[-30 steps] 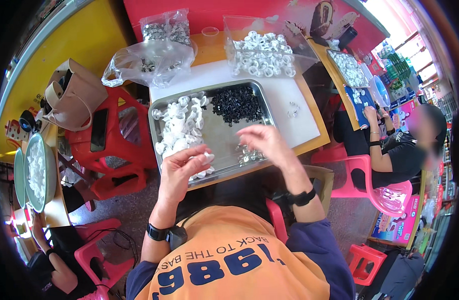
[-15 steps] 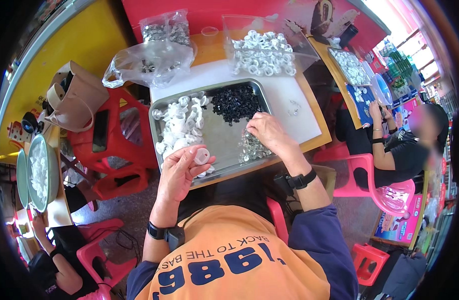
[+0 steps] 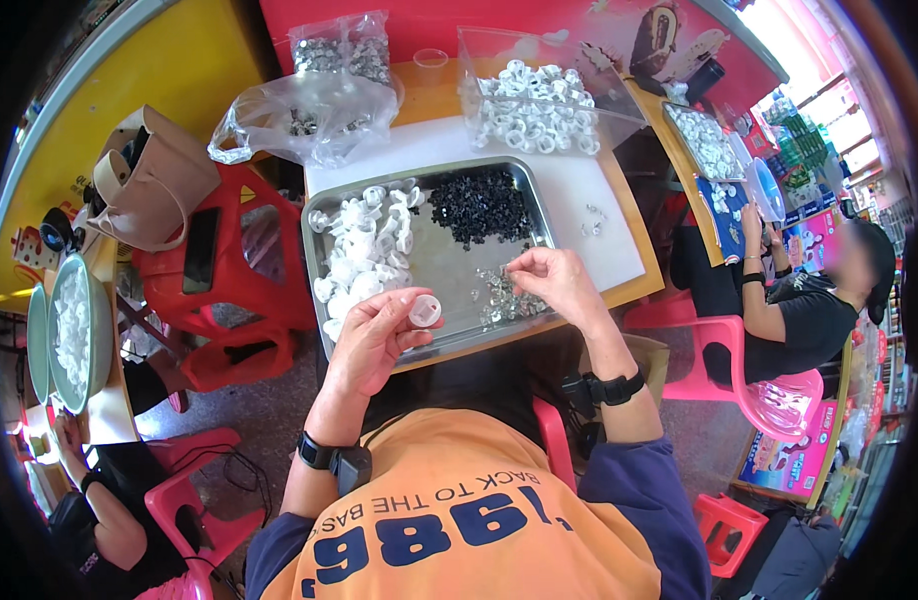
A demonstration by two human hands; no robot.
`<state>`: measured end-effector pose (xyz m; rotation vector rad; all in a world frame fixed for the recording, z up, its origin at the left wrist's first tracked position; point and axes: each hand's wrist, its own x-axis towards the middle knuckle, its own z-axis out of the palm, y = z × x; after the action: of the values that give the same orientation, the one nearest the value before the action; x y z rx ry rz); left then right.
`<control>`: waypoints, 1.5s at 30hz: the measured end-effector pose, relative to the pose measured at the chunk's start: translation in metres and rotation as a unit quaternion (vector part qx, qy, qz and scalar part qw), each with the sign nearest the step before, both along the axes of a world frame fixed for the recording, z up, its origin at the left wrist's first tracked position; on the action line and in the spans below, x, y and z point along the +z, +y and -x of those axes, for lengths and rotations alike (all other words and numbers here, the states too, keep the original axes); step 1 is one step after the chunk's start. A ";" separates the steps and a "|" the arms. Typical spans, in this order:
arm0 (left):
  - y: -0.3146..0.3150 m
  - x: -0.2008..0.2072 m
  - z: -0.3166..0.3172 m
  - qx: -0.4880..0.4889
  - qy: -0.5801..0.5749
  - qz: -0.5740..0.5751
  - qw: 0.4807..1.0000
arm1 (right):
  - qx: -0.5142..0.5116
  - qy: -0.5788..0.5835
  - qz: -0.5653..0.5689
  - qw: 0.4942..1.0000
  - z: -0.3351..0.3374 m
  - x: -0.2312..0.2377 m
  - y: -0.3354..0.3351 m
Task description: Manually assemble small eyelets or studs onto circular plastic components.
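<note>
A round white plastic part point(image 3: 425, 311) is pinched between the thumb and fingers of my left hand point(image 3: 375, 338), its recessed face showing. My right hand point(image 3: 559, 285) is closed in a pinch beside a pile of small shiny metal pieces point(image 3: 503, 299); whatever lies between its fingertips is too small to make out. Both hands are over the near part of a metal tray point(image 3: 449, 262). White plastic parts point(image 3: 369, 245) fill the tray's left side, and small black pieces point(image 3: 479, 205) are heaped at its far right.
A clear bin point(image 3: 539, 110) of white ring-shaped parts stands beyond the tray. Plastic bags point(image 3: 309, 110) of metal pieces lie at the far left. A red stool point(image 3: 219, 270) bears a phone. Other people sit at tables on both sides.
My right hand has drawn slightly right and down along the metal pile. My left hand has shifted a little right, and the white part's face has turned more into view.
</note>
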<state>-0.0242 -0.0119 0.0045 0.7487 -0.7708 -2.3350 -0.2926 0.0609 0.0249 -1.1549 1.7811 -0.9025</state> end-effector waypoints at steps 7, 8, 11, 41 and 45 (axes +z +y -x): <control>0.001 -0.003 0.000 0.008 -0.002 -0.013 1.000 | -0.024 -0.192 0.015 0.981 -0.004 -0.009 0.004; 0.001 -0.001 0.000 0.010 0.001 -0.023 1.000 | -0.039 -0.245 0.016 0.969 -0.007 -0.007 0.005; 0.000 0.004 0.002 0.008 0.011 -0.022 1.000 | -0.042 -0.314 0.021 0.948 -0.018 -0.006 0.008; 0.000 0.004 0.010 -0.036 0.055 -0.068 0.996 | -0.088 -0.424 0.104 0.895 -0.048 -0.006 0.020; -0.001 0.010 0.010 -0.015 0.048 -0.091 0.995 | -0.083 -0.453 0.099 0.882 -0.054 0.000 0.020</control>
<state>-0.0345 -0.0132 0.0142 0.6991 -0.5360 -2.4733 -0.2384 0.0812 0.0245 -0.5158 1.0225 -1.4501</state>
